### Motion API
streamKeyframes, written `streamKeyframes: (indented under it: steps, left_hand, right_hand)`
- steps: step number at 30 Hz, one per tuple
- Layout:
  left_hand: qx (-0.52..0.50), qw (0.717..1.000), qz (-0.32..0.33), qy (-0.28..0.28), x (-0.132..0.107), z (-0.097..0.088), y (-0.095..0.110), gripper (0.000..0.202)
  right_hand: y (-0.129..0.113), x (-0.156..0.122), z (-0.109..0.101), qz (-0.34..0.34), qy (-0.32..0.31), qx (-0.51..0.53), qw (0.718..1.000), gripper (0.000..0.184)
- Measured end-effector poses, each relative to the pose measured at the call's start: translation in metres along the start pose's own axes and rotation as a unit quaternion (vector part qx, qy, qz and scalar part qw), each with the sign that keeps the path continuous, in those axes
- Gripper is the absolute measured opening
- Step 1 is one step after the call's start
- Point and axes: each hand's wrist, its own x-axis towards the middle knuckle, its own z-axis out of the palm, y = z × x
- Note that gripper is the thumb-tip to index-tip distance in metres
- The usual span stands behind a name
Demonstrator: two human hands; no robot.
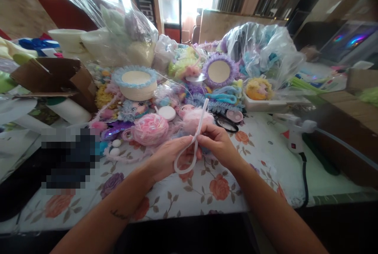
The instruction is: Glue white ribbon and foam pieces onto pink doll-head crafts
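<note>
Both of my hands meet above the flowered tablecloth (206, 187) and pinch a white band (192, 147) that is bent into a loop. The loop hangs below my fingers and one end sticks up towards the back. My left hand (168, 158) closes on the band from the left. From the right, my right hand (217, 141) grips it with thumb and fingers. Just behind my hands lie a ball of pink yarn (150, 128) and a fluffy pink piece (193, 120).
Craft goods crowd the back of the table: a blue-frilled round box (136, 82), a purple-frilled round mirror frame (219, 71), scissors (226, 124), doll heads and plastic bags. A white glue gun (293, 134) with a black cord lies at the right. A cardboard box (56, 78) sits at the left.
</note>
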Motion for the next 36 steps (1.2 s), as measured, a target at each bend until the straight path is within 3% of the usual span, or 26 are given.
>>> streamKeyframes:
  steps: [7,15,22,26,31,36]
  left_hand:
    - [0.046,0.996,0.072,0.038,0.004,0.003,0.0,0.034]
    - [0.093,0.987,0.118,0.059,0.002,0.003,0.002,0.02]
    - [0.229,0.952,0.164,0.118,-0.002,0.004,0.007,0.028]
    - [0.268,0.939,0.169,0.136,-0.004,0.004,0.01,0.022]
    - [0.245,0.948,0.133,0.157,-0.002,-0.003,0.008,0.021]
    - [0.185,0.957,0.158,0.161,0.0,-0.008,0.008,0.022]
  right_hand:
    - [0.0,-0.001,0.004,-0.012,0.002,-0.024,1.0,0.014]
    - [0.006,0.001,0.002,-0.028,0.072,-0.058,0.995,0.017]
    - [0.009,0.003,0.0,-0.035,0.077,-0.076,0.993,0.016]
    - [0.001,0.003,-0.006,-0.063,0.1,-0.033,0.992,0.014]
    - [-0.016,0.0,-0.016,-0.054,0.114,0.027,0.992,0.053]
    - [-0.017,0.0,-0.021,0.025,0.085,-0.08,0.993,0.024]
